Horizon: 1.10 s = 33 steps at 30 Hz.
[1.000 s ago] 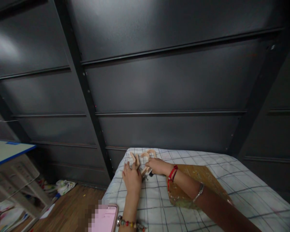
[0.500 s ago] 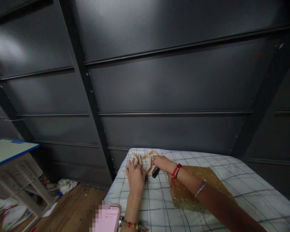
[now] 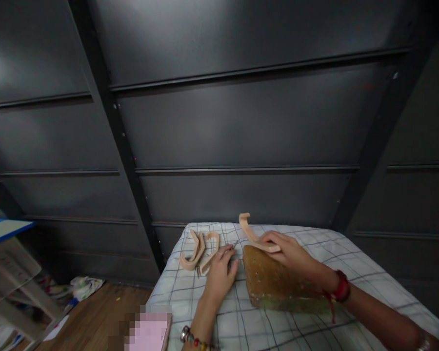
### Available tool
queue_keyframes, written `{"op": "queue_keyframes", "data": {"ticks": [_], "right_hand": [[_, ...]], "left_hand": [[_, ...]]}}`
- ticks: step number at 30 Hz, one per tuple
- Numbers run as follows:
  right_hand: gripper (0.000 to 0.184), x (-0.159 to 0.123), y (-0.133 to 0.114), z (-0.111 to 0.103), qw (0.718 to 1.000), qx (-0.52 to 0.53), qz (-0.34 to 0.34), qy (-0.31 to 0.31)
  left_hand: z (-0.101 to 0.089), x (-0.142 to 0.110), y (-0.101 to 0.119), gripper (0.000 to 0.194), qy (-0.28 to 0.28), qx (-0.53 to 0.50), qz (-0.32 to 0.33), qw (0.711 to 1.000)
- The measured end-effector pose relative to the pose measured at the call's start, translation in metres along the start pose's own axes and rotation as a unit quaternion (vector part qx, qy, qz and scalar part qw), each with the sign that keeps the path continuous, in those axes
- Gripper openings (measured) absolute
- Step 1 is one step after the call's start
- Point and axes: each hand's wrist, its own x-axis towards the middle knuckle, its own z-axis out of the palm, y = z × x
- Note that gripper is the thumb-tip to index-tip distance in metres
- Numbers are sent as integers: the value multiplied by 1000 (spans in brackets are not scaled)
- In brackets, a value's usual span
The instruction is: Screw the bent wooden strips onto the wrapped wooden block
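My right hand [image 3: 283, 251] is closed around the lower end of a pale wooden hook [image 3: 249, 233], a curved strip whose bent tip points up. It holds the hook just above a brown, taped-looking block [image 3: 267, 278] lying on the checked cloth. To the left, my left hand [image 3: 223, 268] rests low on the cloth with its fingers curled. A slim metal-tipped tool [image 3: 235, 243] sticks out past those fingers; its other end is hidden. Beside that hand lie several more pale wooden hooks [image 3: 190, 263], close together.
White checked cloth [image 3: 237, 321] covers the surface, which ends at a dark panelled wall [image 3: 241, 195]. A pink-screened phone [image 3: 149, 334], partly pixelated, lies at the near left edge. Further left stand a blue-edged desk [image 3: 7, 231] and clutter on the wooden floor.
My right hand has lifted one wooden hook away from the others and brought it right, over the brown block. My left hand has shifted right, to where the dark-handled item lay.
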Motion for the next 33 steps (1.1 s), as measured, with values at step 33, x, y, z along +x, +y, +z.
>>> {"op": "queue_keyframes", "data": {"ticks": [33], "right_hand": [[22, -115, 67, -33, 996, 78, -18, 40]], "left_hand": [[24, -3, 22, 58, -152, -264, -100, 947]]}}
